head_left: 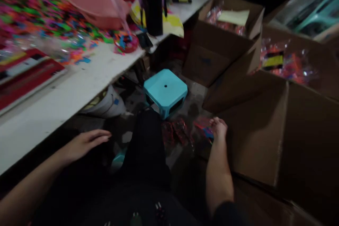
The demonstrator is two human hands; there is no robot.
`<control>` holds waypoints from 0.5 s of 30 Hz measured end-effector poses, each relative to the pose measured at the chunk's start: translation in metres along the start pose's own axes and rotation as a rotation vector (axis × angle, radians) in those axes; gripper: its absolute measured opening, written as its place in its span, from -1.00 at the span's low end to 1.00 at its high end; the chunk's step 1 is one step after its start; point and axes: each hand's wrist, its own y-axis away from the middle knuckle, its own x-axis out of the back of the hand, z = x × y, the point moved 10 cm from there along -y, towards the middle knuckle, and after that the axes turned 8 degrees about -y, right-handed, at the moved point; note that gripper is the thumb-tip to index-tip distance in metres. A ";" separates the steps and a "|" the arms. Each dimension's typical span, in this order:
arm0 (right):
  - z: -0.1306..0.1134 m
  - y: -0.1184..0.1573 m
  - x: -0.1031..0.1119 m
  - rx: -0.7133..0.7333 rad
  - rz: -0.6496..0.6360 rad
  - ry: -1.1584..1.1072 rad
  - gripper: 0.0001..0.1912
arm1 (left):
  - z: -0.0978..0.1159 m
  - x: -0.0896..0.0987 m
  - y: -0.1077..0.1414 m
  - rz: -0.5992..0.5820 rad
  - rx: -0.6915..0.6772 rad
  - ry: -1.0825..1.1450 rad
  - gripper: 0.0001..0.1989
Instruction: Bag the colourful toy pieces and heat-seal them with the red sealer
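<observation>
So the left hand is out around 8 o'clock, fingers stretched out with nothing in them, just off the edge of the white counter. Right hand is at 4 o'clock, fingers curled in narrow, right at a clear bag of colorful bits. That bag sits just to the hand's 9 o'clock side, down low beside a big cardboard box (too dim and blurry for me to tell if the fingers actually grip it). Couple of reddish packets on the floor at 6, with a teal stool smack in the middle. Up at 10 on the counter there's a messy heap of bright little pieces, with a pink basin at 11. Another open box stands at 1 o'clock, packed bags inside, pale sheet on top.
</observation>
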 end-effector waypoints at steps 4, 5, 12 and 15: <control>-0.111 0.077 -0.053 0.198 -0.089 0.150 -0.74 | 0.087 0.005 0.016 0.016 -0.351 0.048 -0.62; -0.135 0.099 -0.073 0.254 -0.134 0.129 -0.76 | 0.104 0.009 0.022 0.046 -0.437 0.049 -0.64; -0.184 0.312 -0.306 0.209 -0.895 -0.049 -0.81 | 0.123 0.074 0.079 0.745 -0.749 -0.270 0.08; -0.155 0.400 -0.401 0.044 -1.167 -0.193 -0.73 | 0.084 0.119 0.109 1.058 -0.635 -0.417 0.07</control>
